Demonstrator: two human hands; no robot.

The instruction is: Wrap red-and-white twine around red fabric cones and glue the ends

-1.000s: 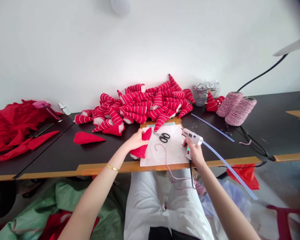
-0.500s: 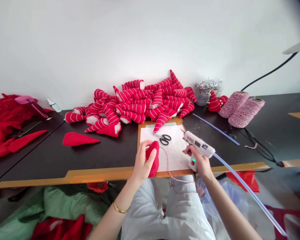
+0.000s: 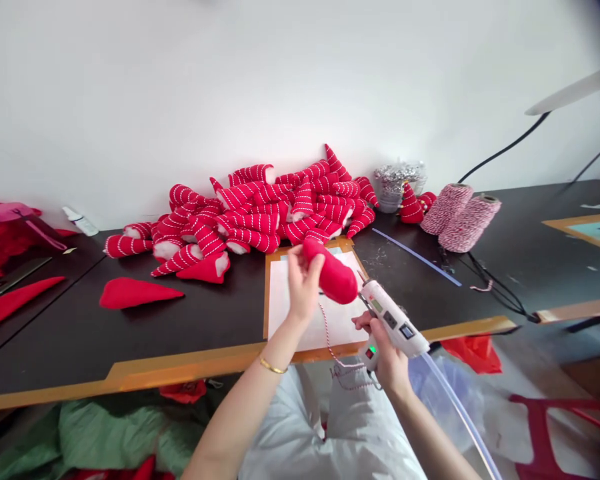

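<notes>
Table [image 3: 65, 340], felt cone [image 3: 334, 273] in left hand [image 3: 301, 283], glue gun [image 3: 393, 317] in right hand [image 3: 389, 357]

Two twine spools [image 3: 460, 219] (red and white), one hot glue gun [image 3: 393, 319].

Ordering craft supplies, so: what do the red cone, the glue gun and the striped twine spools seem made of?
The red stuffed cone in the left hand looks like felt or fleece: matte, fuzzy, squeezable. The hot glue gun looks like glossy white moulded plastic. The twine spools seem twisted red-and-white cotton, strands visible, though the fibre is uncertain.
</notes>
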